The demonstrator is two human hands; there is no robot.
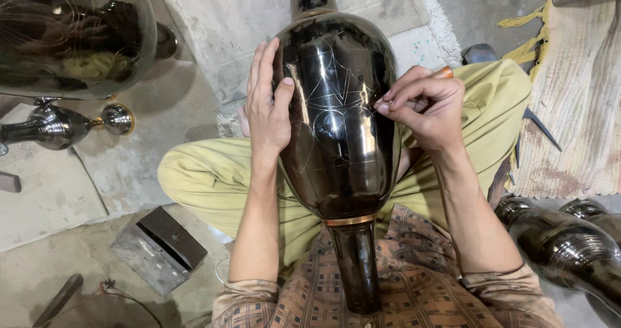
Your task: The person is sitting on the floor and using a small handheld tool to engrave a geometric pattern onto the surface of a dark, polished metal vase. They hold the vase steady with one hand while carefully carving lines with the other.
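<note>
Left hand [266,105] lies flat, open, steadying the vase [337,121] at centre — right hand [424,105] pinches a tool [444,73] on it; one slip could mar the scribed lines.

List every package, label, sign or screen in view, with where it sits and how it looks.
None in view: no package, label, sign or screen. The left hand and right hand rest on a dark glossy vase bearing only fine scratched line patterns. Similar dark metal vessels lie around on the floor.
</note>
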